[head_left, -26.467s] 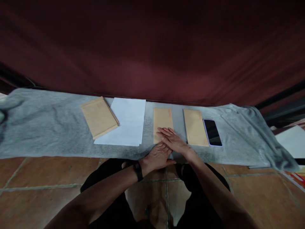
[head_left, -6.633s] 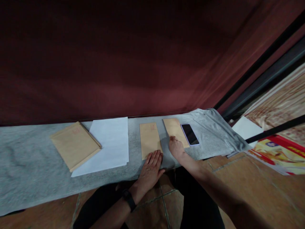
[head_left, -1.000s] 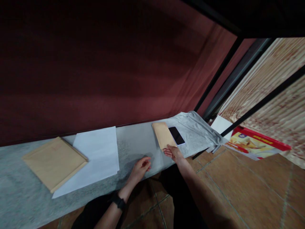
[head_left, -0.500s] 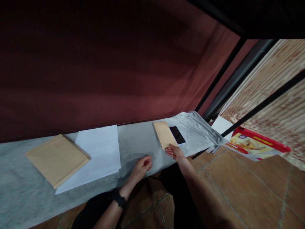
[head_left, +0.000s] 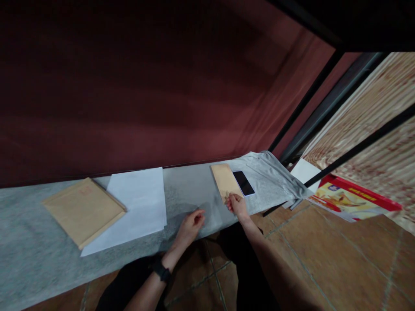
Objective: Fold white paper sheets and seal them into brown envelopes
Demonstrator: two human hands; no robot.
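Note:
A narrow brown paper envelope (head_left: 223,179) lies flat on the grey cloth-covered bench. My right hand (head_left: 236,204) is at its near end, fingers curled in a pinch over the edge; the fingertips are partly hidden. Close along the envelope's right side lies a phone (head_left: 244,183) with a dark screen. My left hand (head_left: 190,225), with a black watch (head_left: 161,271) on the wrist, hovers near the bench's front edge. Its fingers are loosely curled together and nothing shows in them.
White paper sheets (head_left: 142,203) lie on the bench (head_left: 22,259) to the left, partly under a larger brown envelope (head_left: 84,210). A dark red wall (head_left: 162,142) stands behind. At right are a black metal frame (head_left: 306,101) and a red-and-yellow box (head_left: 353,201) on the tiled floor.
My right hand's fingers have curled in more tightly at the envelope's near end. The view has shifted slightly; the envelope and phone keep their places, and my left hand is nearly still.

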